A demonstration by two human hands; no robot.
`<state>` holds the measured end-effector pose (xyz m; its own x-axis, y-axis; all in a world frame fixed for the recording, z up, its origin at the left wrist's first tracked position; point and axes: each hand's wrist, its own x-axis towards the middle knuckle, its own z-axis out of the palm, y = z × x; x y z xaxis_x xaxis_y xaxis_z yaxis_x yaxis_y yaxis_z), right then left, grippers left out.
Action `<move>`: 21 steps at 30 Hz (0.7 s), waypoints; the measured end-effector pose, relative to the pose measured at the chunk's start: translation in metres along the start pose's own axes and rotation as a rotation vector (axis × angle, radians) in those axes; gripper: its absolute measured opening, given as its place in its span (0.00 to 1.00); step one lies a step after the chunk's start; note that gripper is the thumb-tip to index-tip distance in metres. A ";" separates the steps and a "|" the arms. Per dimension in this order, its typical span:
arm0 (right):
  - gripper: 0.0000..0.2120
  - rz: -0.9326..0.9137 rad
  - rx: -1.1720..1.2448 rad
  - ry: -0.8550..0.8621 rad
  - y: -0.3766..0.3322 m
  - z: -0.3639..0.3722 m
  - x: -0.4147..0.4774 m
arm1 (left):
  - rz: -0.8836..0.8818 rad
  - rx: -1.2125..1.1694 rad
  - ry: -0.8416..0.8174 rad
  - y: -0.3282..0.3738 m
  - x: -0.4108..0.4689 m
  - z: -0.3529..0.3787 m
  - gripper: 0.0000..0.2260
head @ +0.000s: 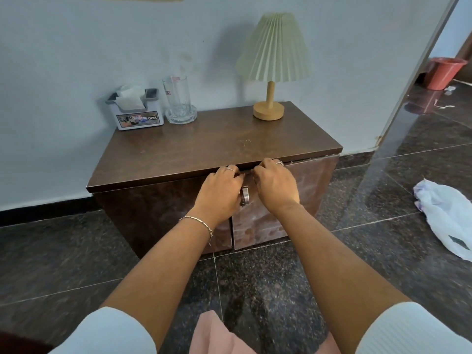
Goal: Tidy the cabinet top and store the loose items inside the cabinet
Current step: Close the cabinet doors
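Observation:
A low brown cabinet stands against the wall, and its wooden top (204,149) is bare in the middle. On the top, at the back left, are a tissue box (138,116) and a tall glass (177,98) standing in a glass ashtray (181,117). A pleated table lamp (270,72) stands at the back right. My left hand (219,192) curls its fingers over the upper edge of the left door (163,213), just under the top's lip. My right hand (277,185) grips the right door (314,180) the same way. A metal handle (245,196) shows between the hands. Both doors look closed or nearly so.
A white plastic bag (444,215) lies on the dark granite floor to the right. A doorway frame (413,80) rises at the right, with a red bucket (444,72) beyond it. My knees and pink clothing fill the bottom edge.

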<state>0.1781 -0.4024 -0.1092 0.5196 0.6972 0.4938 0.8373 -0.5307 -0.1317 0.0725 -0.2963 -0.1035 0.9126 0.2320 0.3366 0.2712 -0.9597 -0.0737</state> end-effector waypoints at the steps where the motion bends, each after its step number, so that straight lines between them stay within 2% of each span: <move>1: 0.03 -0.004 -0.017 0.031 0.000 0.002 0.002 | 0.001 -0.001 0.020 -0.003 0.001 0.001 0.16; 5: 0.04 0.001 -0.023 0.098 0.002 0.011 0.008 | -0.012 -0.008 0.126 -0.013 0.007 0.009 0.11; 8: 0.06 0.009 0.004 0.135 0.005 0.017 0.009 | -0.063 -0.026 0.235 -0.014 0.011 0.014 0.14; 12: 0.25 0.033 0.036 0.091 0.008 0.020 0.006 | -0.311 -0.080 0.184 -0.020 0.020 0.016 0.25; 14: 0.31 0.038 0.039 0.076 0.011 0.021 0.007 | -0.355 -0.115 0.134 -0.026 0.022 0.020 0.27; 17: 0.30 0.038 0.019 0.021 0.017 0.024 0.009 | -0.344 -0.129 0.128 -0.031 0.023 0.023 0.26; 21: 0.24 0.069 0.041 0.083 0.016 0.026 0.014 | -0.359 -0.137 0.143 -0.032 0.023 0.024 0.26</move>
<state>0.2032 -0.3887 -0.1271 0.5619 0.6161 0.5520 0.8070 -0.5548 -0.2023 0.0924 -0.2560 -0.1157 0.7129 0.5407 0.4465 0.5126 -0.8363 0.1945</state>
